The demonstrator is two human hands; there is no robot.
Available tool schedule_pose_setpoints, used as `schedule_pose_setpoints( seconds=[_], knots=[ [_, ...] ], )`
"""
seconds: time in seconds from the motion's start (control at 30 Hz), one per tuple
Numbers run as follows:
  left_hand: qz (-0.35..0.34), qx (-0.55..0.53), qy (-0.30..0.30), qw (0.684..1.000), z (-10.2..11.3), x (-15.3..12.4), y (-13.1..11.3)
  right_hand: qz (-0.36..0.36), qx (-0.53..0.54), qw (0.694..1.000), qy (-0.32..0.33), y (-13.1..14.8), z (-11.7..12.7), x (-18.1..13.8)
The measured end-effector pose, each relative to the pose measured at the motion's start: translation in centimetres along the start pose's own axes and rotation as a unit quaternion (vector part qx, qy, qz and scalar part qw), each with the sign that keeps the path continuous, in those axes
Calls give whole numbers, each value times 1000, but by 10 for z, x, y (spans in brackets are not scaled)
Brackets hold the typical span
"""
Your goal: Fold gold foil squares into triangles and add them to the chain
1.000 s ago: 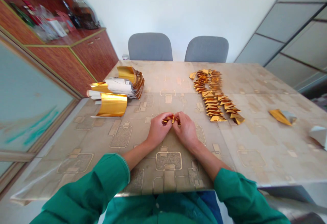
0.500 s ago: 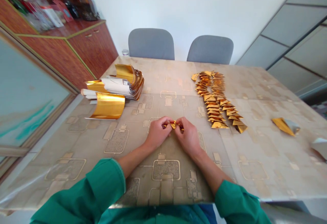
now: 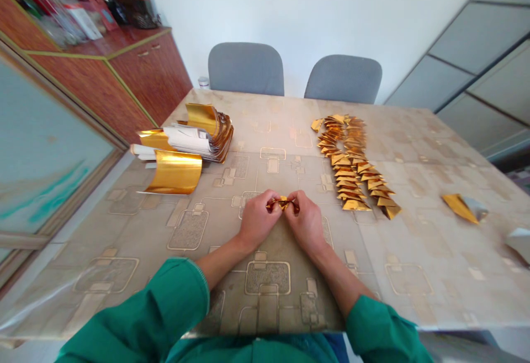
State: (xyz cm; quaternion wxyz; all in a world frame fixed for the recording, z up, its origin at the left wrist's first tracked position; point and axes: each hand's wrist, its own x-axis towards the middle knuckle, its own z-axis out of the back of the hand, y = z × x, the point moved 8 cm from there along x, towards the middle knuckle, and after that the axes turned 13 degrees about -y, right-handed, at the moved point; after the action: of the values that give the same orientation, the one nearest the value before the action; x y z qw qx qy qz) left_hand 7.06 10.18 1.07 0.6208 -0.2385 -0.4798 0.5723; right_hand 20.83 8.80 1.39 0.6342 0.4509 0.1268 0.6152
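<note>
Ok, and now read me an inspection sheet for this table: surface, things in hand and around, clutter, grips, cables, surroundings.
Surface: patterned tablecloth, with crease lines visible.
Work items: a small folded gold piece between both hands; curled gold-and-white sheets stacked at the far left; folded gold rows on the right.
Clutter: a loose gold-and-grey piece farther right; a whitish object at the right picture edge, too blurred to identify.
Grips: left grip and right grip both pinch the small folded gold piece.
Cables: nothing seen.
Surroundings: two grey chairs across the table, a red-brown cabinet at left with assorted items, a white wall behind.
</note>
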Motion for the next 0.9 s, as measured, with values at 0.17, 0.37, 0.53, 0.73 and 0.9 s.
schedule_pose_setpoints(
  seconds=[0.17,0.37,0.53,0.73,0.9],
  knots=[
    [8,13,10,1000,0,-1,-2,-7,4,1000,-10,-1,0,1],
    [61,34,50,996,0,1,3,-5,9,1000,-1,-1,0,-1],
    [43,115,34,992,-2,4,1,22,-22,1000,2,6,-1,-2],
    [68,22,94,993,-2,3,6,-25,31,999,1,-1,4,1],
    [161,-101,151,970,-7,1,22,-62,74,995,18,-4,5,3]
  ],
)
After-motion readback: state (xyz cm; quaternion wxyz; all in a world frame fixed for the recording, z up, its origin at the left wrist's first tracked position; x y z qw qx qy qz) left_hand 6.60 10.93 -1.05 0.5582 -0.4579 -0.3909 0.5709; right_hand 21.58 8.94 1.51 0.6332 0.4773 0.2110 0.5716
